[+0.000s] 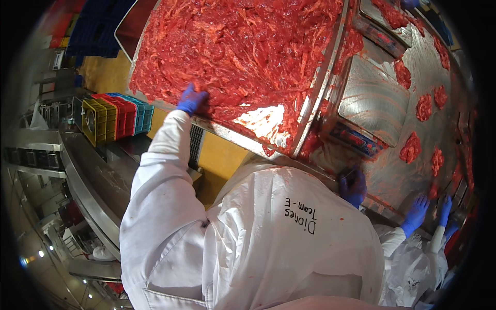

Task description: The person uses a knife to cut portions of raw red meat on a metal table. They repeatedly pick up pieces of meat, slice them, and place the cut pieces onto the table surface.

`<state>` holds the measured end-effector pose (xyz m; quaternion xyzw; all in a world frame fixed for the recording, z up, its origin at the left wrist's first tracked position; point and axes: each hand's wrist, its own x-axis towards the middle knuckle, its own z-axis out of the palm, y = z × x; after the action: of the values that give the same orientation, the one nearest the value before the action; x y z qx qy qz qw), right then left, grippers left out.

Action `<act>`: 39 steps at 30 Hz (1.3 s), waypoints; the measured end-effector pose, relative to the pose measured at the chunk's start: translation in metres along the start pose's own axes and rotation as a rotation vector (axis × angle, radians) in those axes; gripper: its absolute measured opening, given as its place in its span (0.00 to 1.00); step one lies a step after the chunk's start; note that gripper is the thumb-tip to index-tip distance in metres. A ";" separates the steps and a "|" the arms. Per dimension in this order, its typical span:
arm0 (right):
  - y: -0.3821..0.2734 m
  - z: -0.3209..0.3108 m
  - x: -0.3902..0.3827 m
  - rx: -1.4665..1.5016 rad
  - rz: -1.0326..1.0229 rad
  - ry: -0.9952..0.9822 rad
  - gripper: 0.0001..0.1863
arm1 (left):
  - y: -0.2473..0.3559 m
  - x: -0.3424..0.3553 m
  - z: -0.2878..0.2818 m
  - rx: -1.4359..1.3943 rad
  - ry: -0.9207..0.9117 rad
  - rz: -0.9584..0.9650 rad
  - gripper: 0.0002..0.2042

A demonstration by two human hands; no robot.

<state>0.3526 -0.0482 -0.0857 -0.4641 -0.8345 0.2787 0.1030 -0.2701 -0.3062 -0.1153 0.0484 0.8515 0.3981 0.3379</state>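
Observation:
A broad mass of raw, shredded-looking red meat (232,51) fills a large metal bin (235,135) ahead of me. My left hand (192,99), in a blue glove, reaches to the bin's near left side with its fingers closed into the meat at the edge. Low on the right, my right hand (353,187), also gloved in blue, is in shadow at the near edge of a steel table (380,175). Its fingers are curled, and what they may hold cannot be made out. Just beyond it is a scale's display panel (356,140), smeared with meat.
A steel scale plate (372,101) and several meat lumps (411,148) lie on the table. A co-worker's gloved hands (416,213) rest at its edge on the right. Stacked plastic crates (118,118) and a curved steel rail (85,175) stand to the left.

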 end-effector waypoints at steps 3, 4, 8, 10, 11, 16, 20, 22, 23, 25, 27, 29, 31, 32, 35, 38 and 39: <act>-0.002 0.001 -0.001 -0.063 -0.008 -0.021 0.30 | 0.056 -0.066 0.066 0.455 0.022 0.269 0.10; -0.003 0.000 0.001 -0.055 -0.015 -0.027 0.29 | 0.056 -0.080 0.080 0.438 -0.030 0.305 0.08; -0.021 -0.008 0.004 -0.053 0.008 -0.046 0.24 | 0.055 -0.117 0.149 0.306 -0.298 0.670 0.08; -0.022 -0.010 0.005 -0.020 0.022 -0.039 0.22 | 0.067 -0.135 0.185 0.400 -0.378 0.770 0.08; -0.022 -0.007 0.004 0.022 0.048 -0.019 0.22 | 0.077 -0.142 0.197 0.541 -0.384 0.793 0.08; -0.022 -0.010 0.007 -0.008 0.097 -0.065 0.25 | 0.191 -0.160 0.197 0.784 -0.442 0.932 0.07; -0.017 -0.005 0.001 -0.053 0.032 0.042 0.28 | 0.263 -0.172 0.153 0.692 -0.216 1.071 0.04; -0.020 -0.004 -0.001 -0.057 0.042 0.048 0.28 | 0.272 -0.167 0.141 0.581 -0.080 1.151 0.05; -0.020 -0.006 0.000 -0.061 0.044 0.053 0.28 | 0.270 -0.163 0.142 0.528 -0.015 1.133 0.06; -0.009 0.001 -0.003 -0.042 0.061 0.046 0.28 | 0.250 -0.151 0.154 0.425 0.109 1.091 0.09; -0.005 0.000 -0.001 -0.021 0.050 0.038 0.28 | 0.198 -0.113 0.176 0.638 -0.020 1.049 0.11; -0.012 -0.003 0.002 0.009 0.038 0.033 0.28 | 0.176 -0.097 0.182 0.974 -0.224 0.931 0.08; -0.007 0.000 0.004 -0.066 0.002 0.065 0.28 | 0.197 -0.103 0.176 0.842 -0.188 0.998 0.07; -0.005 0.002 -0.002 -0.102 -0.010 0.070 0.28 | 0.230 -0.121 0.170 0.813 -0.140 1.060 0.07; -0.005 0.000 -0.002 -0.104 0.037 0.042 0.28 | 0.309 -0.159 0.147 0.619 -0.016 1.197 0.05; -0.008 -0.003 -0.002 -0.097 0.046 0.041 0.28 | 0.316 -0.155 0.151 0.524 0.019 1.136 0.04; -0.006 -0.001 -0.003 -0.110 0.024 0.064 0.28 | 0.311 -0.146 0.159 0.514 0.015 1.095 0.04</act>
<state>0.3505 -0.0527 -0.0813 -0.4878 -0.8391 0.2185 0.1005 -0.1187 -0.0445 0.1119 0.5569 0.7741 0.2959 0.0552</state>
